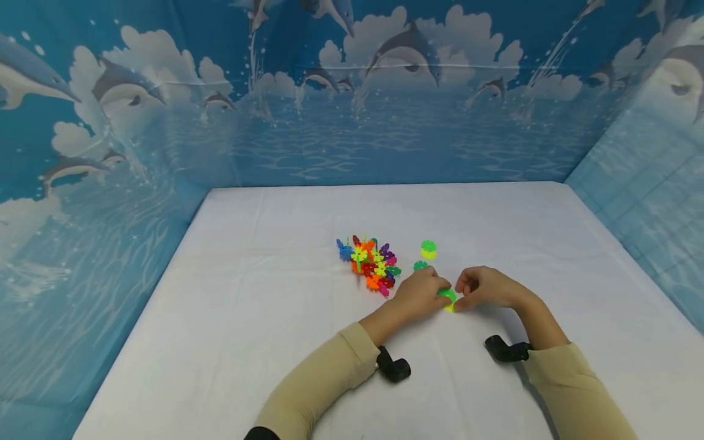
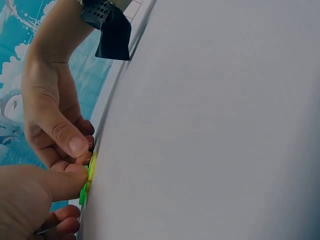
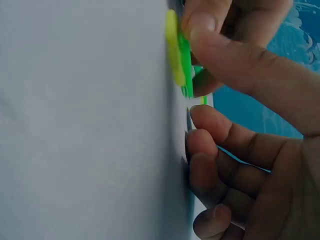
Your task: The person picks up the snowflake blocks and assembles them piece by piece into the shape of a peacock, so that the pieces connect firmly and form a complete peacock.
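White table [image 1: 275, 342] under dolphin backdrop: left hand [image 1: 420, 293] and right hand [image 1: 484, 288] are pinching a green-yellow disc pair [image 1: 448, 299] just right of the assembled cluster [image 1: 370, 264], two loose discs [image 1: 428, 249] waiting beyond.

- Both arms wear long beige sleeves [image 1: 324, 382] of soft knit cloth, ending just short of the wrists.
- A dark cuff or underlayer [image 1: 263, 432] shows at the bottom edge of the left sleeve.
- Each wrist carries a small black camera mount [image 1: 393, 365], the right one [image 1: 506, 349] alike.
- A black perforated strap [image 2: 97, 11] holds the mount on the right wrist.
- Both hands are bare, with no rings or gloves.
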Demonstrator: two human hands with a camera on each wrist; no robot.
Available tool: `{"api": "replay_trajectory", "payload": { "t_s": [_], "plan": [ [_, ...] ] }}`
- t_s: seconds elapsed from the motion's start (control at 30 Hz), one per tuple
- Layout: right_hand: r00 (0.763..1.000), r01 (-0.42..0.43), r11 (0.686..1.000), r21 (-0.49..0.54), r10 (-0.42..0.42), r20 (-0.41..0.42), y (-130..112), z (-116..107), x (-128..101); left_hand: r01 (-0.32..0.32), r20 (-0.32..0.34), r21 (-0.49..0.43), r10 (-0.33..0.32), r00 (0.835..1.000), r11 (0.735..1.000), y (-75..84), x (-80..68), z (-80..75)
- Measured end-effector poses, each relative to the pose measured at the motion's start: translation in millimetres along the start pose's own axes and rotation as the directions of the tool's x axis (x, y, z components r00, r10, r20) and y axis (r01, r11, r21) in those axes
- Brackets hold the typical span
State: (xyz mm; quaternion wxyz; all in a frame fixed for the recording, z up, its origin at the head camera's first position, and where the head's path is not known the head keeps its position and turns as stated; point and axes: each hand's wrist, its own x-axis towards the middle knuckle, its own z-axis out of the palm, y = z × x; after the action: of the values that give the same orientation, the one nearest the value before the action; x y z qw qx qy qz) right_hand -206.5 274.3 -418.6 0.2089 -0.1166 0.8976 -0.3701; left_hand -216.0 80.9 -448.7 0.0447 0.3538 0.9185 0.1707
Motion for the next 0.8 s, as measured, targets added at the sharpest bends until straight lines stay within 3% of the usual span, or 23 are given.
{"api": "replay_trajectory", "payload": {
  "t_s": [0.13,0.23,0.43,0.53,0.67,0.8],
  "plan": [
    [1.0,0.015,0.999,-0.042,-0.016,-0.016,-2,8,2,0.057,0.009,-0.1,-0.057,0.998,0.993,-0.6,3.4,0.6],
    [0.999,0.044,0.997,-0.057,-0.046,-0.028,-3,13,6,0.106,0.0,-0.209,-0.108,0.994,0.972,-1.9,1.7,-1.2],
    [0.989,0.143,0.988,-0.062,-0.145,-0.031,-6,18,10,0.134,-0.096,-0.333,-0.175,0.98,0.933,-9.2,-11.6,-3.0],
    [0.982,0.175,0.983,-0.057,-0.179,-0.06,-10,19,12,0.156,-0.09,-0.463,-0.222,0.971,0.873,-14.4,-23.2,-7.7],
    [0.974,0.195,0.981,-0.01,-0.195,-0.118,-17,23,16,0.179,-0.049,-0.628,-0.268,0.962,0.757,-23.9,-44.2,-17.5],
    [0.96,0.24,0.968,0.068,-0.226,-0.163,-29,33,22,0.145,-0.056,-0.687,-0.25,0.967,0.712,-35.9,-64.5,-22.4]
  ]
}}
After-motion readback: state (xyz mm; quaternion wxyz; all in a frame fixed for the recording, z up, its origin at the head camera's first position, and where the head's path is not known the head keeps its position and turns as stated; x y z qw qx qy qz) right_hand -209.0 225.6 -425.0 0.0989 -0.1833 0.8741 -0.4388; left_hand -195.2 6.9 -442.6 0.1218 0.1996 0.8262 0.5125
